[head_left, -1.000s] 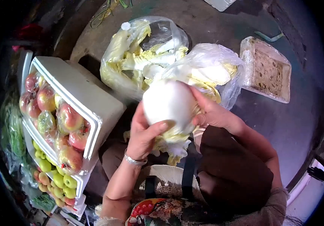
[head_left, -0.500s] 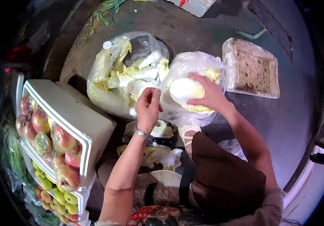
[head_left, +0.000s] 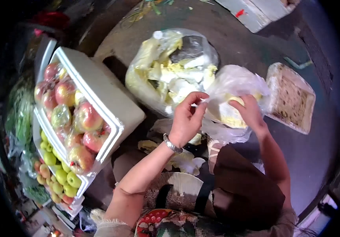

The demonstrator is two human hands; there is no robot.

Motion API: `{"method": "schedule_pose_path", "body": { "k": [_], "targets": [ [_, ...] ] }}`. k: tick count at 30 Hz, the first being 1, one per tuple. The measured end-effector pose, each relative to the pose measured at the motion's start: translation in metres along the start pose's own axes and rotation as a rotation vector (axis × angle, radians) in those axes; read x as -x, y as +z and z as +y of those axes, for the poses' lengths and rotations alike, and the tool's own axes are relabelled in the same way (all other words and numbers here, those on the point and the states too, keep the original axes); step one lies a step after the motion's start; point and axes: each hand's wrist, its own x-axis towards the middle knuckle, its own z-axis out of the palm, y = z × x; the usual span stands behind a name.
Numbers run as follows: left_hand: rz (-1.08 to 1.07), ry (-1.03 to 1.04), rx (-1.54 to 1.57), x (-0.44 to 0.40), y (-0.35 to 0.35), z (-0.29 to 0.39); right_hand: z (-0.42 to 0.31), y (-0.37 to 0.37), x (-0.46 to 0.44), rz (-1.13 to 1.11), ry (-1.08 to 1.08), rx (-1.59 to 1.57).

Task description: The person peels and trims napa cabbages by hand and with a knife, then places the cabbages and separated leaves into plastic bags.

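My left hand (head_left: 186, 121) pinches the rim of a clear plastic bag (head_left: 237, 77) between thumb and fingertips. Inside that bag lies a pale yellow-white napa cabbage (head_left: 230, 117), partly covered by the plastic. My right hand (head_left: 250, 113) reaches into the bag's mouth and grips the cabbage, with the thumb in sight and the other fingertips hidden. To the left stands a larger clear bag (head_left: 138, 81) full of loose cabbage leaves (head_left: 182, 85). More trimmed leaves (head_left: 185, 162) lie on the floor near my feet.
At left, a white foam box (head_left: 110, 85) holds wrapped apples (head_left: 87, 116); green apples (head_left: 61, 175) fill a box below. A dirty foam tray (head_left: 290, 98) lies to the right. Another white foam box (head_left: 253, 15) stands at the back, and leafy scraps (head_left: 138, 14) litter the floor.
The cabbage has gone from above the bag down into it with my right hand. My left hand has come up to the bag's rim. The whole view has shifted.
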Motion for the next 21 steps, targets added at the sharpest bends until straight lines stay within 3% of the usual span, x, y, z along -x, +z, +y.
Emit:
{"method": "schedule_pose_path", "body": {
  "k": [4, 6, 8, 9, 11, 13, 17, 21],
  "targets": [
    [0.109, 0.504, -0.542, 0.025, -0.035, 0.023, 0.005, -0.008, 0.010, -0.020, -0.015, -0.052],
    [0.195, 0.585, -0.851, 0.043, -0.062, 0.037, 0.003, -0.020, 0.008, 0.068, -0.232, 0.151],
    [0.372, 0.766, -1.029, 0.058, -0.088, 0.054, -0.028, -0.042, 0.002, 0.144, -0.277, 0.190],
    [0.460, 0.795, -1.126, 0.064, -0.103, 0.058, -0.042, -0.055, -0.002, 0.029, -0.223, 0.194],
    [0.488, 0.656, -1.331, 0.071, -0.127, 0.064, -0.085, -0.079, -0.017, -0.225, -0.047, 0.024],
    [0.437, 0.416, -1.457, 0.071, -0.142, 0.055, -0.118, -0.082, -0.043, -0.286, -0.196, 0.051],
    [0.354, 0.334, -1.585, 0.063, -0.136, 0.057, -0.149, -0.039, -0.104, -0.474, -0.547, 0.236],
    [0.345, 0.339, -1.529, 0.064, -0.138, 0.063, -0.177, 0.032, -0.168, -0.796, -0.524, 0.633]
  ]
}}
